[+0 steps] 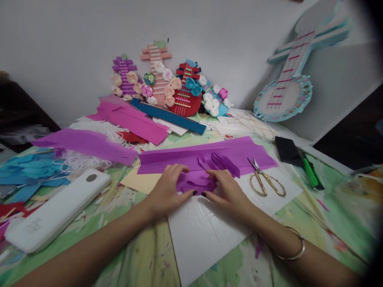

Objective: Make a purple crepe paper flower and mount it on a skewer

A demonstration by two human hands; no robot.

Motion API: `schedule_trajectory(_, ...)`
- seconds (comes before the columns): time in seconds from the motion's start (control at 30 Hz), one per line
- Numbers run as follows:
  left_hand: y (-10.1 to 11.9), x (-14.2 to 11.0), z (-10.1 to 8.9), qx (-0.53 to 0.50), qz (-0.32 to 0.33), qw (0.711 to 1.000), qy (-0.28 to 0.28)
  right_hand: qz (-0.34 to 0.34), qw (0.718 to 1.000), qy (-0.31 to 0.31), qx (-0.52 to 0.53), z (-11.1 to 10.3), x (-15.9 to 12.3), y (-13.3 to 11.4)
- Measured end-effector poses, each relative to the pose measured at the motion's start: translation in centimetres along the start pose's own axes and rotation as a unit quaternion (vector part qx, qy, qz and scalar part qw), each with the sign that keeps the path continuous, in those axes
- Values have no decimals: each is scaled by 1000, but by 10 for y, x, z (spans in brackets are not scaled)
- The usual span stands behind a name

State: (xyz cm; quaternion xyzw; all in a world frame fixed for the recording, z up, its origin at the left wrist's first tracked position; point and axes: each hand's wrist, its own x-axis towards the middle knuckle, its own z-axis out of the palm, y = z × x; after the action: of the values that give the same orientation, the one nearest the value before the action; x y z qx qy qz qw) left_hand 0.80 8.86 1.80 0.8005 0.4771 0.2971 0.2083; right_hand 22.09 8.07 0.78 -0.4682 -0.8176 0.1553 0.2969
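Between my two hands is a small piece of purple crepe paper (196, 184), its edge curled and folded. My left hand (169, 189) grips its left end, thumb in front and fingers behind. The right end sits in the fingers of my right hand (229, 191), and the two thumb tips nearly meet below the paper. Just behind lies a long purple crepe sheet (167, 157) with a fold along it. Several cut purple pieces (224, 162) rest on that sheet. Gold-handled scissors (266, 179) lie partly spread to the right of my right hand. Beneath my hands is a white board (200, 235).
A white power bank (60, 211) lies at the left, near white shredded strands (85, 159) and blue paper (26, 169). Pink crepe paper (131, 117) lies behind. Decorated paper instruments (185, 89) lean on the wall. A green cutter (309, 169) rests by a black phone (287, 150).
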Motion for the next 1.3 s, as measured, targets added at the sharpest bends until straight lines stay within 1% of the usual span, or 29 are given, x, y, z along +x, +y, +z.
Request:
schedule_trajectory(0.07, 0, 2, 5, 20, 16, 1000, -16, 20, 1000, -22, 4, 4, 1, 0)
schedule_trajectory(0.13, 0, 4, 7, 17, 15, 999, -28, 27, 998, -31, 42, 6, 1, 0)
schedule_trajectory(0.2, 1, 5, 7, -17, -2, 999, -37, 32, 991, -40, 122, 6, 0, -2)
schedule_trajectory(0.23, 2, 5, 6, -52, -14, 997, -46, 39, 983, -48, 174, 4, -1, -3)
schedule_trajectory(0.3, 4, 4, 3, -156, -38, 984, -82, 74, 953, -71, 284, -1, -3, -7)
schedule_trajectory(0.37, 5, 2, 0, -278, -58, 951, -124, 126, 910, -103, 382, -8, -4, -11)
schedule_trajectory(0.43, 7, 0, -1, -371, -72, 914, -150, 160, 873, -131, 442, -13, -4, -12)
schedule_trajectory(0.47, 9, -1, -2, -399, -81, 901, -151, 167, 862, -136, 459, -15, -4, -12)
schedule_trajectory(0.53, 11, -2, -2, -422, -102, 890, -139, 173, 852, -129, 477, -15, -5, -9)
schedule_trajectory(0.63, 15, -2, -2, -411, -133, 895, -113, 181, 845, -122, 489, -13, -6, -4)
schedule_trajectory(0.73, 15, -1, -2, -397, -141, 901, -107, 169, 840, -133, 497, -9, -7, -2)
schedule_trajectory(0.87, 12, 0, -1, -392, -121, 905, -114, 166, 844, -121, 495, -5, -6, -5)
schedule_trajectory(0.97, 11, -1, 0, -368, -109, 916, -118, 171, 848, -127, 485, -5, -5, -9)
schedule_trajectory(1.1, 12, -1, 0, -336, -86, 931, -115, 190, 843, -136, 484, -7, -5, -14)
schedule_trajectory(1.23, 14, -1, -1, -294, -69, 948, -103, 207, 848, -132, 470, -6, -6, -15)
schedule_trajectory(1.3, 15, -1, 0, -296, -72, 948, -87, 208, 852, -128, 463, -5, -6, -15)
